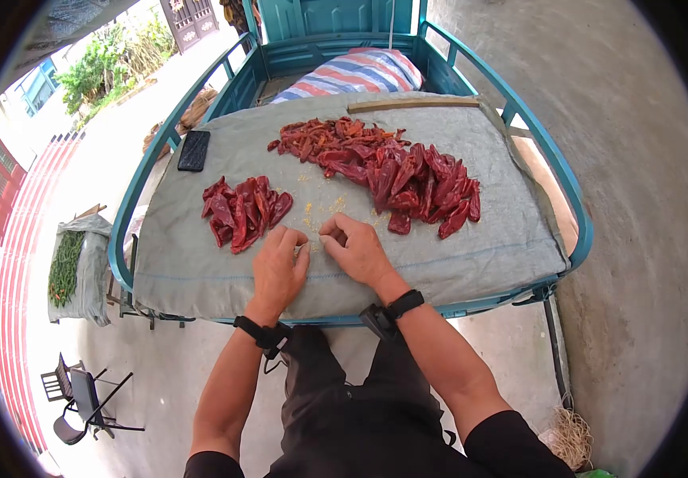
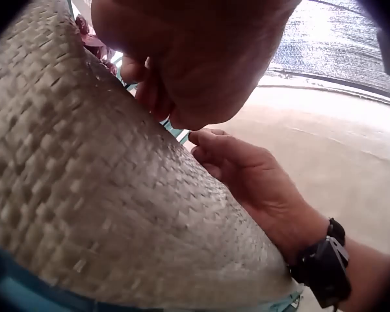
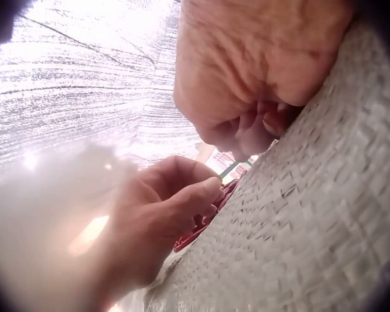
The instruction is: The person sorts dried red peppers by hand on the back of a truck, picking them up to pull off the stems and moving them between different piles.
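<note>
Both hands are close together, low over the grey woven sheet, near its front edge. The left hand has its fingers curled, thumb tip near the index fingertip, just right of a small pile of dried red chili peppers. Facing it, the right hand bends its fingers in with thumb and index tips close. No pepper shows in either hand; I cannot tell whether a tiny bit sits between the fingertips. Yellow seeds are scattered just beyond the fingers. A larger heap of red peppers lies farther right.
Smaller, orange-red pepper pieces lie at the back of the heap. A black phone is at the back left, a wooden strip along the back. Teal cart rails bound the sides. A striped bag lies behind.
</note>
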{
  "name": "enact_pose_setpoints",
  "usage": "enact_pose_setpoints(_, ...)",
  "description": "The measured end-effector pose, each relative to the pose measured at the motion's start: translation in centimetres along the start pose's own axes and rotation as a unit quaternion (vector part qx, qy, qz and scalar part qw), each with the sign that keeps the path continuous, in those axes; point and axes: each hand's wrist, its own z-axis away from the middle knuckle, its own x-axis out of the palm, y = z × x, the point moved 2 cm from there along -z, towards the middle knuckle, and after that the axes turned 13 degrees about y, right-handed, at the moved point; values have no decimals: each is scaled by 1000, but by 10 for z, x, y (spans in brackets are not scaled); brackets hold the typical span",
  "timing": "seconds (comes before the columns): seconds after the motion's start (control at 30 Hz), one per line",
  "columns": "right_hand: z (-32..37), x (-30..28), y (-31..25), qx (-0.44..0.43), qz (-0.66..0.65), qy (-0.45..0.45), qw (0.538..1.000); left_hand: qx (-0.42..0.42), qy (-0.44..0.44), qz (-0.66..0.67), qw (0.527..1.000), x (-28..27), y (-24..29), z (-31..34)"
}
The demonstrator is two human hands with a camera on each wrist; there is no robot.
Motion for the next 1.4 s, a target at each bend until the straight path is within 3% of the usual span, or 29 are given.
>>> enact_pose_setpoints(0.3, 1, -2, -7, -1, 8, -7, 1000, 17, 10, -38, 999, 2, -13, 3)
enact_pose_setpoints(0.47, 1, 3, -6, -9, 36, -14, 999, -35, 19, 1, 999, 4, -22, 7)
enact_pose_setpoints(0.67, -23, -16, -24, -97, 96, -42, 990, -84, 10, 39, 996, 1, -23, 6)
enact_pose_setpoints(0.73, -43, -35, -39, -203, 232, 34, 951, -81, 13, 37, 996, 1, -23, 6)
enact_pose_setpoints(0.87, -85, -69, -38, -211, 423, 86, 877, -43, 39, 6, 998, -1, -21, 5)
enact_pose_setpoints(0.97, -97, -74, -25, -128, 530, 25, 838, -59, 23, 4, 998, -4, -17, 5)
enact_pose_setpoints(1.07, -94, -65, -18, -135, 564, 4, 815, -62, 21, 6, 998, -4, -16, 6)
enact_pose_setpoints(1.27, -78, -39, -12, -124, 535, -38, 835, -63, 26, 10, 998, -2, -19, 6)
enact_pose_setpoints(1.4, -62, -23, -7, -173, 471, -48, 864, -56, 26, 7, 998, -2, -20, 8)
